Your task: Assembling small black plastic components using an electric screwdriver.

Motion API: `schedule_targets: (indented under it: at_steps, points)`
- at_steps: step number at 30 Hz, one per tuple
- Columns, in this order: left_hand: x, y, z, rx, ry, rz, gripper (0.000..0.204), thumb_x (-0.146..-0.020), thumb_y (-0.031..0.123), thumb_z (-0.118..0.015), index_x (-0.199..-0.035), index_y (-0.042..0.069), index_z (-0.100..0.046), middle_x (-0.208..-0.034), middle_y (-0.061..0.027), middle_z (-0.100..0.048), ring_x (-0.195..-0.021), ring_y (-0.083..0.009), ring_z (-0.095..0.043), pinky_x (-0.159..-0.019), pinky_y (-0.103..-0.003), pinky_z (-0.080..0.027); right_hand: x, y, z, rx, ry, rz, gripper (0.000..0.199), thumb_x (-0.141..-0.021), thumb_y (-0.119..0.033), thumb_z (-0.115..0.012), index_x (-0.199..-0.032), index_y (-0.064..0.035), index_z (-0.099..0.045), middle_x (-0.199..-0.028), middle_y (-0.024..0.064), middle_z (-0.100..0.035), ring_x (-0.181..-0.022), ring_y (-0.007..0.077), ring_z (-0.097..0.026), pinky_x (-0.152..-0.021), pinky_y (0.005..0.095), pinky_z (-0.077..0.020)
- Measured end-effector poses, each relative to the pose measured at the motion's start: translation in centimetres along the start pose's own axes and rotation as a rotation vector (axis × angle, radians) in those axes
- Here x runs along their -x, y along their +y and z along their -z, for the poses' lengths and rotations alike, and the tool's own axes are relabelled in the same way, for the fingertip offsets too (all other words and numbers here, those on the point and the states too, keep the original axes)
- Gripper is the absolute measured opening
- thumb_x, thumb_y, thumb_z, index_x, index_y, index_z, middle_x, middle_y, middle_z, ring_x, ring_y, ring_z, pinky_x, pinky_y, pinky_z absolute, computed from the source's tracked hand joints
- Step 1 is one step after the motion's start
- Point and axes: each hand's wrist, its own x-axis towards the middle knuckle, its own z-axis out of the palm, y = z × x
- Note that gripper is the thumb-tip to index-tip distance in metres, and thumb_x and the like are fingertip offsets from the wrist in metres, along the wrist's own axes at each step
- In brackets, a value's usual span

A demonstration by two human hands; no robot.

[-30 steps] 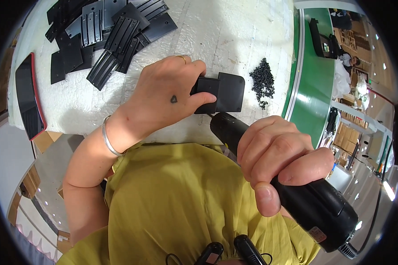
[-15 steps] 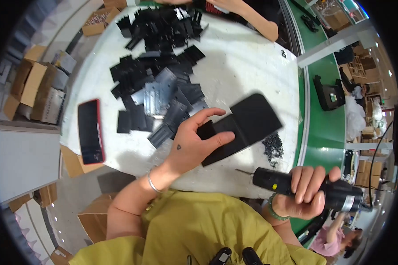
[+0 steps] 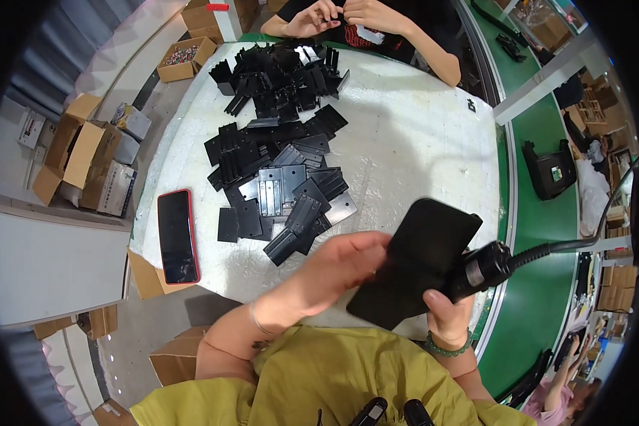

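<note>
A black folded panel [image 3: 433, 234], with a bend across its middle, is held tilted above the near edge of the table. My left hand [image 3: 337, 270] closes on the panel's left edge, its fingers blurred by motion. My right hand [image 3: 451, 316] is wrapped round a black electric screwdriver [image 3: 479, 271], whose cable runs off to the right. The thumb shows beside the panel's right edge; the other fingers and the screwdriver's tip are hidden. I cannot tell whether the right hand also bears the panel. A pile of flat black plates [image 3: 280, 188] lies to the left on the table.
More black parts [image 3: 280, 78] are heaped at the far side of the white table [image 3: 419, 113], where another person's hands [image 3: 348, 15] are. A red-edged phone [image 3: 177, 238] lies at the left. Cardboard boxes [image 3: 92, 153] stand beyond; a green conveyor [image 3: 547, 227] runs along the right.
The panel has come nearer and turned more upright. My right hand has moved left to it, and the screwdriver's tip is now hidden. The other person's hands now show fully.
</note>
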Motion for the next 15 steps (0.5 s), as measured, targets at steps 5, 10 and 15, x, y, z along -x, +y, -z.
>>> schedule_targets:
  at_steps: [5,10,15]
  points:
    - [1.9,1.2,2.7,0.068,-0.097,0.089,0.037,-0.096,0.027,-0.037,-0.099,-0.005,-0.054,-0.092,-0.0142,-0.058,-0.077,-0.0161,-0.056,-0.072,-0.029,-0.047,1.1,-1.8,1.2,0.018,-0.159,-0.039,0.063,-0.061,0.003,-0.071,-0.117,-0.0028,-0.043,-0.112,0.0086,-0.052,-0.107,0.0209,-0.05,-0.094,0.035,-0.0372]
    - [4.8,2.3,2.3,-0.202,0.161,-0.111,0.041,-0.092,0.028,-0.048,-0.116,-0.005,-0.047,-0.102,-0.0171,-0.058,-0.093,-0.0228,-0.059,-0.079,-0.03,-0.05,3.2,-1.9,3.2,0.146,-0.067,-0.047,0.077,-0.061,-0.01,-0.075,-0.127,0.0012,-0.037,-0.122,0.0136,-0.048,-0.111,0.0257,-0.049,-0.096,0.0385,-0.038]
    - [7.6,-0.5,-0.1,-0.542,0.192,-0.184,0.028,-0.081,0.009,-0.064,-0.107,0.001,-0.056,-0.094,-0.0057,-0.061,-0.088,-0.0125,-0.058,-0.072,-0.023,-0.047,2.9,-0.3,2.4,0.037,-0.099,0.036,0.08,-0.066,-0.02,-0.07,-0.132,0.0029,-0.03,-0.124,0.0164,-0.046,-0.111,0.0293,-0.049,-0.095,0.0402,-0.0404]
